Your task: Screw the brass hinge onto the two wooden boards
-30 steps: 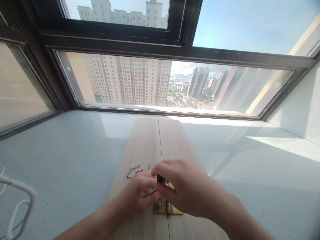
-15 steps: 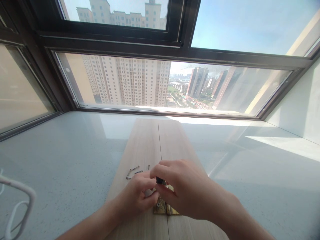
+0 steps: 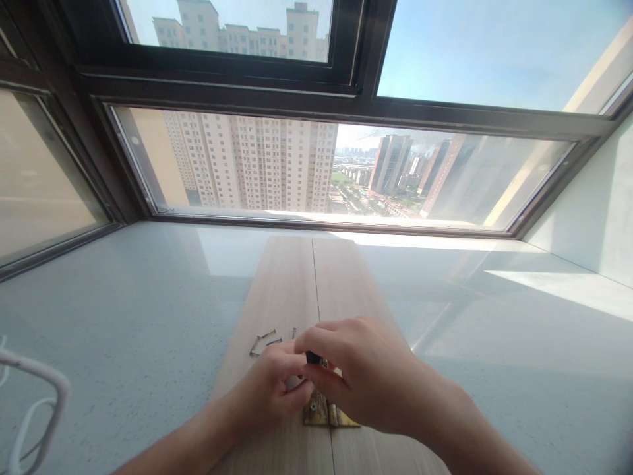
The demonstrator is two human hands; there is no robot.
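Note:
My right hand (image 3: 363, 376) is closed around a screwdriver (image 3: 312, 357); only its black end shows between thumb and fingers, and the tip is hidden. Just left of it, my left hand (image 3: 281, 376) pinches low down, its fingertips touching or nearly touching my right ones; what they grip is hidden. Beneath both hands lies a brass-coloured hinge (image 3: 319, 410), placed across the seam between two pale wooden boards (image 3: 287, 277). A screw head is visible in the hinge's near left corner. My right hand covers much of the right leaf.
Several loose screws (image 3: 267, 335) lie on the left board, just beyond my left hand. The boards rest on a pale speckled sill (image 3: 163, 310). A white tubular object (image 3: 54, 379) stands at the left edge. A dark-framed window (image 3: 316, 227) closes off the far side.
My right hand and the black end of the screwdriver have shifted very slightly left. A bit more of the hinge's right leaf shows. The left hand has hardly moved.

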